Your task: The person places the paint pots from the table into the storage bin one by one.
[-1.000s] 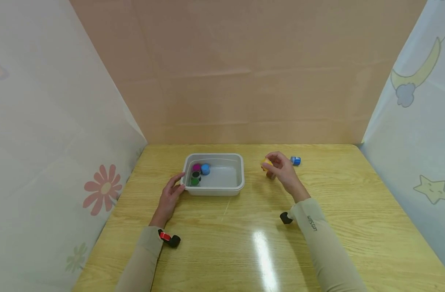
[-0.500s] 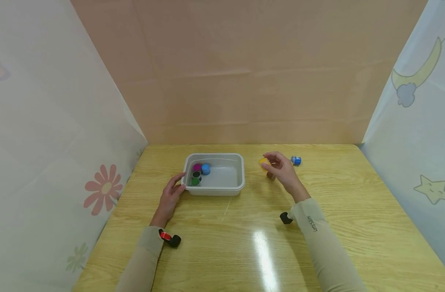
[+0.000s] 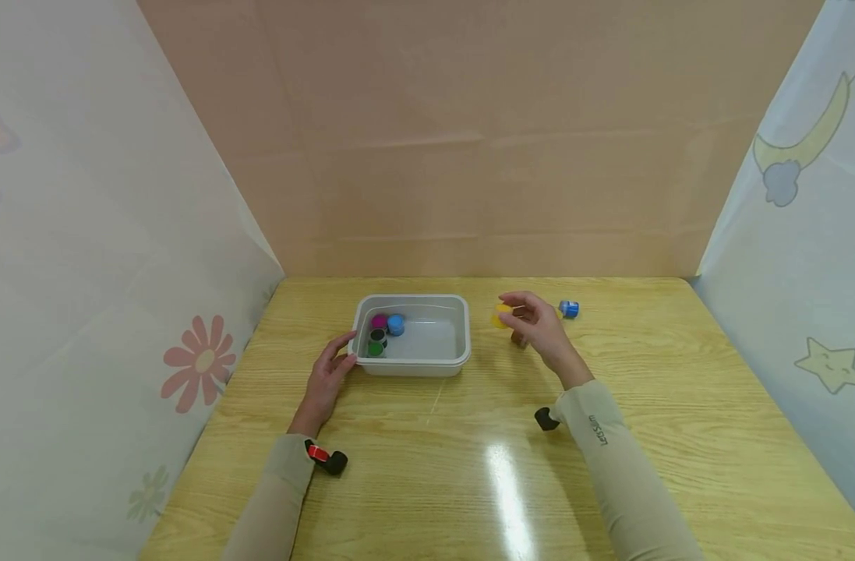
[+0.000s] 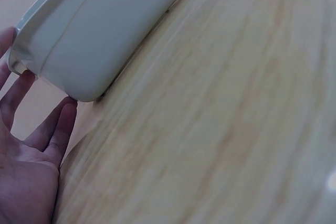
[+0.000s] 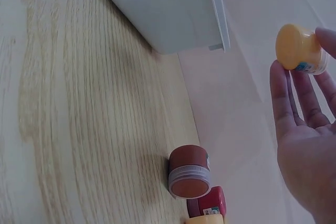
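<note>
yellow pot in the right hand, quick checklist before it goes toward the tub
1. Grip: right hand pinches yellow pot at its fingertips: ok.
2. Tub steadied: left hand touches the tub corner: ok.
3. Free floor in the tub, right of the four pots: ok.
4. Path from the yellow pot to the tub rim: ok.
5. Yellow pot's lid tight: cannot tell.
6. Brown pot on the table lies on its side: not ok.

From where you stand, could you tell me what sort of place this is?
Probably a staged tabletop booth: a wooden table walled by plain board and cartoon-printed sheets, with a grey tub and small paint pots.
</note>
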A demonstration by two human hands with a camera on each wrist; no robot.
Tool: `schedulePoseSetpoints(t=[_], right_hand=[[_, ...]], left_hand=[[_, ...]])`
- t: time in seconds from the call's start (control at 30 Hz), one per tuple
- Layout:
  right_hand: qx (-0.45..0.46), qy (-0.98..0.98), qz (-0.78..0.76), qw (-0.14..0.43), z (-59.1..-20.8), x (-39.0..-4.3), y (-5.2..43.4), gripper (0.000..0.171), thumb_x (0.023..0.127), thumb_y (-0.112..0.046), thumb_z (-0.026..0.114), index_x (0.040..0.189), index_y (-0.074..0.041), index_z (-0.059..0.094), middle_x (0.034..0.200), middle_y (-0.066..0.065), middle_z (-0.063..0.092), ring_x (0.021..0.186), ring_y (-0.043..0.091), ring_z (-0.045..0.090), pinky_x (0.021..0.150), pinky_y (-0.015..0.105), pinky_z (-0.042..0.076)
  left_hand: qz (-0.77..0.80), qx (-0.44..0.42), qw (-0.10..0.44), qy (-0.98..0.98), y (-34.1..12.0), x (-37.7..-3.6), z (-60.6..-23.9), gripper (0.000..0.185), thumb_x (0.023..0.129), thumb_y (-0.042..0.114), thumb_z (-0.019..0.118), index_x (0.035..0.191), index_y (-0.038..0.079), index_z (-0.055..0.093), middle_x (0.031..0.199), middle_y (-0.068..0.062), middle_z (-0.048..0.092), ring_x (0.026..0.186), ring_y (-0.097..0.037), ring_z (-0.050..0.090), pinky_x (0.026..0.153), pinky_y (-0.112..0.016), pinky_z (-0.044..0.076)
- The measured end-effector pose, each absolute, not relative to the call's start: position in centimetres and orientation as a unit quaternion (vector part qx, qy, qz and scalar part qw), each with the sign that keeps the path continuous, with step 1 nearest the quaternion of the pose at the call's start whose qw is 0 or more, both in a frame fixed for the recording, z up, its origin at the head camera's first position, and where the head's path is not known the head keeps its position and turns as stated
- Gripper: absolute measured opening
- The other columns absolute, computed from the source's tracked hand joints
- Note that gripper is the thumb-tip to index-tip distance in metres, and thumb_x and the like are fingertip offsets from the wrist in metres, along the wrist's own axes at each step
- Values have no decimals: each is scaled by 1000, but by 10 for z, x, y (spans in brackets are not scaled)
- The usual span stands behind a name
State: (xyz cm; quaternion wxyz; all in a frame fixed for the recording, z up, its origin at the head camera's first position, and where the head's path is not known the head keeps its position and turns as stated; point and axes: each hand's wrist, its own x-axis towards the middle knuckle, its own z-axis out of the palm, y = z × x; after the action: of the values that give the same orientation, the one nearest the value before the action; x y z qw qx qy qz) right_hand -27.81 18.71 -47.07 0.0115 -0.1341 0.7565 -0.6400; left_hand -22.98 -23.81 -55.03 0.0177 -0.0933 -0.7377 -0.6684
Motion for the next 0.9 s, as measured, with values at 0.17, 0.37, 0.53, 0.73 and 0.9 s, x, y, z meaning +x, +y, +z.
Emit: schedulePoseSetpoints(t=[0.17, 0.37, 0.53, 0.73, 0.9], right_hand=[[-141, 750, -645, 29, -469, -279, 183, 45, 102, -22, 68, 139, 1, 57, 133, 13, 55, 101, 13, 61, 72, 22, 51], [-143, 747, -648, 42, -469, -279, 179, 45, 103, -22, 67, 138, 3, 56, 124, 4, 57, 94, 13, 62, 61, 23, 44], [-148, 746, -648, 45, -469, -278, 172, 44, 101, -20, 70, 136, 3, 57, 128, 9, 57, 100, 10, 65, 65, 18, 48], [-164, 749, -641, 41, -467, -278, 163, 42, 100, -15, 70, 135, 4, 58, 138, 22, 56, 114, 15, 62, 90, 19, 55], [-177, 758, -626, 37, -464, -280, 153, 40, 100, -15, 70, 135, 3, 60, 137, 22, 57, 115, 21, 61, 93, 20, 54]], left_hand=[[-663, -91, 21, -743, -240, -230, -549, 50, 108, 29, 57, 156, 22, 46, 165, -3, 36, 142, -32, 51, 105, -14, 44], [-670, -92, 16, -736, -240, -231, -549, 51, 108, 29, 56, 157, 20, 45, 165, -5, 35, 143, -32, 49, 106, -14, 43], [-672, -90, 15, -735, -239, -229, -549, 50, 108, 30, 58, 156, 20, 46, 165, -4, 35, 143, -36, 49, 104, -13, 44], [-669, -93, 16, -737, -238, -229, -549, 50, 108, 30, 57, 156, 20, 45, 166, -5, 34, 143, -38, 48, 104, -12, 44], [-671, -97, 17, -735, -237, -230, -549, 50, 108, 29, 56, 156, 19, 45, 166, -6, 34, 143, -39, 48, 104, -12, 43]])
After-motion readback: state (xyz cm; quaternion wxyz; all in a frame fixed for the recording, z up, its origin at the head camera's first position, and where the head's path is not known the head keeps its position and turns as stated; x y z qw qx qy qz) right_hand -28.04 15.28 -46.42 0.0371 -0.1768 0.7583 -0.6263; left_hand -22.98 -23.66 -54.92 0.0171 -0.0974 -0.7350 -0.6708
